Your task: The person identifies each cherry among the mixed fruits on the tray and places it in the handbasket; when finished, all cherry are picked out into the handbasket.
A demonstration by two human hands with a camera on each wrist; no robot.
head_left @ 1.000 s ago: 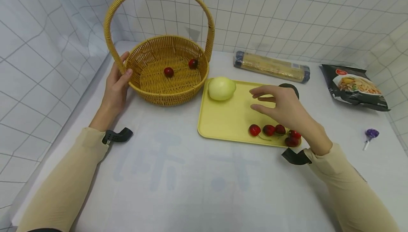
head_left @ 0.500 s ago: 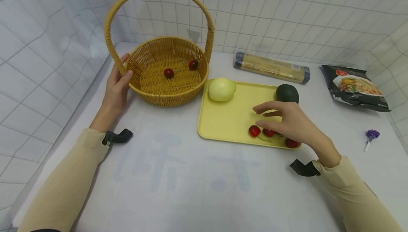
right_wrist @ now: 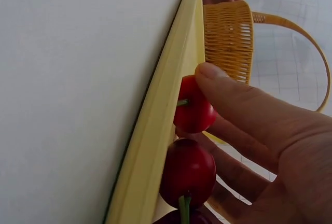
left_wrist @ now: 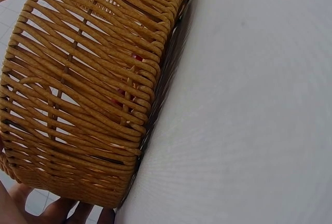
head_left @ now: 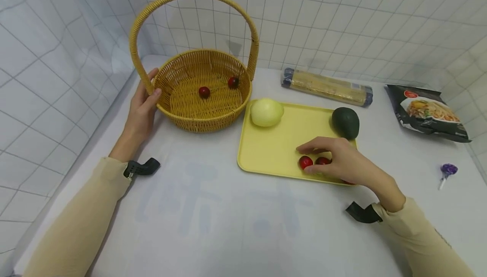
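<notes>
My left hand (head_left: pixel 140 105) grips the side of a wicker basket (head_left: pixel 201 124), thumb at the rim and fingers along the outer wall. Inside it lie two cherries, one a red cherry (head_left: pixel 204 92) near the middle. Over the front right of a yellow tray (head_left: pixel 274 150), my right hand (head_left: pixel 338 160) has its thumb and fingers spread around the leftmost cherry (head_left: pixel 305 162). In the right wrist view the thumb (right_wrist: pixel 212 72) touches or nearly touches that cherry (right_wrist: pixel 194 105); a darker cherry (right_wrist: pixel 188 172) sits beside it. The hand hides most of the other cherries.
A pale green round vegetable or fruit (head_left: pixel 266 112) and a dark green avocado-like fruit (head_left: pixel 345 123) lie on the tray. Behind it is a long gold packet (head_left: pixel 327 86). To the right are a black noodle packet (head_left: pixel 430 112) and a purple lollipop (head_left: pixel 449 169).
My right hand has moved from above the tray's middle down to the cherries at the front, uncovering the dark green fruit. My left hand stays on the basket. The head view has shifted slightly.
</notes>
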